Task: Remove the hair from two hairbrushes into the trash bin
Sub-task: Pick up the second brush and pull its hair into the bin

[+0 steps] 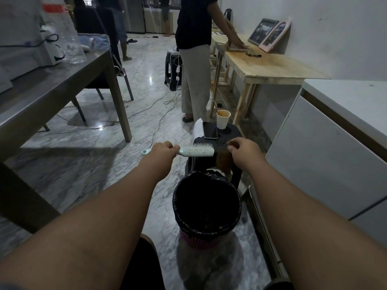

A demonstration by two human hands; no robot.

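The left hand [164, 149] is closed around the handle of a pale green hairbrush [196, 151], held level above a black-lined trash bin [206, 206] on marble floor [83, 164]. The right hand [243, 148] is pinched on reddish hair [223, 162]. Behind, a black stool [232, 132] bears a phone [209, 130] and paper cup [223, 119].

No text, brand or number can be read here. The clear bottle [69, 32], far up and left of the left hand [162, 150], has a red label with white marks cut off by the edge, too blurred and partial to make out.
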